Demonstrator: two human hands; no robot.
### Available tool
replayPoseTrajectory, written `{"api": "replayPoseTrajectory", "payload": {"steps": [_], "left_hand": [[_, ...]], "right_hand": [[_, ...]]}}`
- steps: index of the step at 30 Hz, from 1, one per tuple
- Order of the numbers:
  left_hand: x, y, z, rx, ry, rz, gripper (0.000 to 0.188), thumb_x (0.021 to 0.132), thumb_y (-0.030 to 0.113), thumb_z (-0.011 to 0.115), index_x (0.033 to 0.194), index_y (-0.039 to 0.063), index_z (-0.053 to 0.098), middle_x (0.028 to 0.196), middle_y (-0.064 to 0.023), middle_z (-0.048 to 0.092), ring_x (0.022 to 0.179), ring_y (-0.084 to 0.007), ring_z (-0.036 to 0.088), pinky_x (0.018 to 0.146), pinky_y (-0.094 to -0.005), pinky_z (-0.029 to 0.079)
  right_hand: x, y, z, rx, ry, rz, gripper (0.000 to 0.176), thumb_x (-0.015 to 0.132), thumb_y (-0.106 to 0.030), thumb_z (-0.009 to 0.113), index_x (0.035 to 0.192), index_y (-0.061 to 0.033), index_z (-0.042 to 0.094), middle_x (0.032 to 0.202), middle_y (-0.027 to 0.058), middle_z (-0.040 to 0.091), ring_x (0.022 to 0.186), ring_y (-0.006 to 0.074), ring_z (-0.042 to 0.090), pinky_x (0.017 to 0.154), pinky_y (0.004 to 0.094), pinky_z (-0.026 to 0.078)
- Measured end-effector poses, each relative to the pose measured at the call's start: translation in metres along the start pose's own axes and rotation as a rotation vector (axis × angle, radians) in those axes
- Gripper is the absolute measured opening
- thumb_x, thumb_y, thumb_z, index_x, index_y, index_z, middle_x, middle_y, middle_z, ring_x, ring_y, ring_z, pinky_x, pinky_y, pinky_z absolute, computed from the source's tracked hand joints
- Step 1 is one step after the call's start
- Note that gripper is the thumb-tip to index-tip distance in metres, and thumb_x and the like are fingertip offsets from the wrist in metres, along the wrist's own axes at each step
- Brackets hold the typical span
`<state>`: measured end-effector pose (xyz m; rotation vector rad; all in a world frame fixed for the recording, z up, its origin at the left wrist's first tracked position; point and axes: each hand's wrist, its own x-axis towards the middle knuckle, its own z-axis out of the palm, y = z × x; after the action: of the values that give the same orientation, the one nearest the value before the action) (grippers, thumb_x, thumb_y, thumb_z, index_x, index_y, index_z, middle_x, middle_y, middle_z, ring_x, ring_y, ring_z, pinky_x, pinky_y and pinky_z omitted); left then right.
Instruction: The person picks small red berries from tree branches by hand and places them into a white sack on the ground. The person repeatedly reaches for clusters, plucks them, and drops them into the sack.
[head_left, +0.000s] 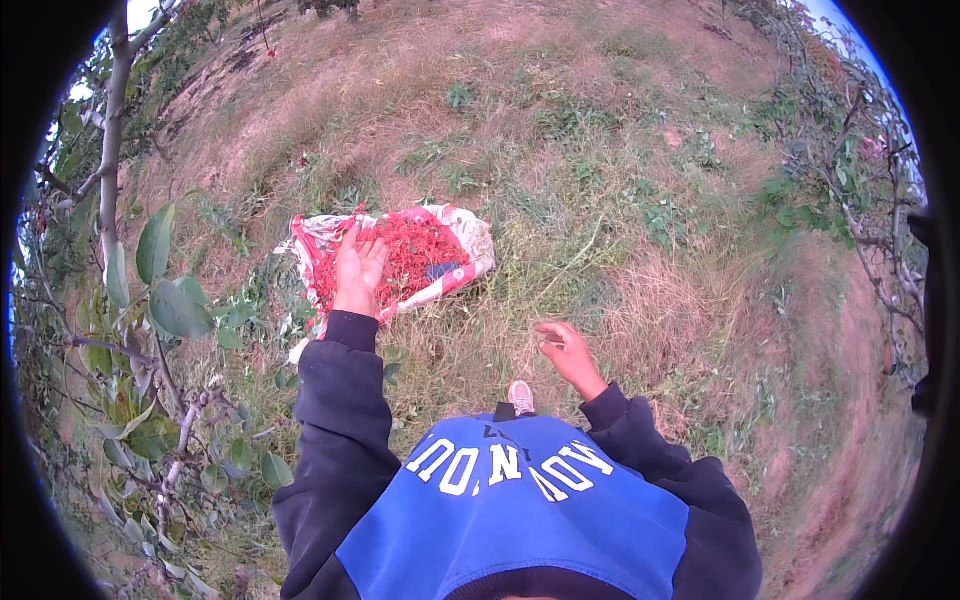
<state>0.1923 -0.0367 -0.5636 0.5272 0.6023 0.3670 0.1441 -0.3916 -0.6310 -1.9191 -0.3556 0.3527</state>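
Note:
My left hand is stretched forward with its palm up and fingers spread, and nothing shows in it. It appears over the near left part of a red, white and patterned cloth on the grass. A heap of small red berries or peppers with bits of green fills the cloth, and a dark blue item lies at its right side. To the right, above the grass, my right hand has its fingers loosely bent and apart. No held thing can be made out there.
Leafy tree branches rise close on my left, with a grey trunk farther up. More branches stand at the right. Dry grass and green weeds cover the ground. One shoe shows below my body.

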Motion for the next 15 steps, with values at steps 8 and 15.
{"api": "replayPoseTrajectory", "payload": {"steps": [8, 15], "left_hand": [[-0.161, -0.021, 0.135, 0.484, -0.803, 0.451, 0.050, 0.080, 0.014, 0.055, 0.123, -0.002, 0.034, 0.120, -0.0180, 0.043, 0.109, -0.0260, 0.046, 0.092, -0.0388, 0.039], [-0.246, 0.024, 0.229, 0.280, -1.145, 1.683, 0.071, 0.076, 0.041, 0.058, 0.132, 0.011, 0.025, 0.131, -0.0232, 0.028, 0.121, -0.0375, 0.030, 0.099, -0.0538, 0.022]], "right_hand": [[-0.029, 0.055, -0.016, -0.220, 0.088, 0.031, 0.030, 0.069, -0.014, 0.061, 0.097, -0.0060, 0.055, 0.110, 0.0166, 0.048, 0.106, 0.0320, 0.044, 0.090, 0.0369, 0.036], [-0.020, 0.062, -0.014, -0.194, 0.017, -0.014, 0.030, 0.070, -0.016, 0.059, 0.097, -0.0046, 0.055, 0.105, 0.0158, 0.049, 0.102, 0.0310, 0.045, 0.089, 0.0361, 0.036]]}}
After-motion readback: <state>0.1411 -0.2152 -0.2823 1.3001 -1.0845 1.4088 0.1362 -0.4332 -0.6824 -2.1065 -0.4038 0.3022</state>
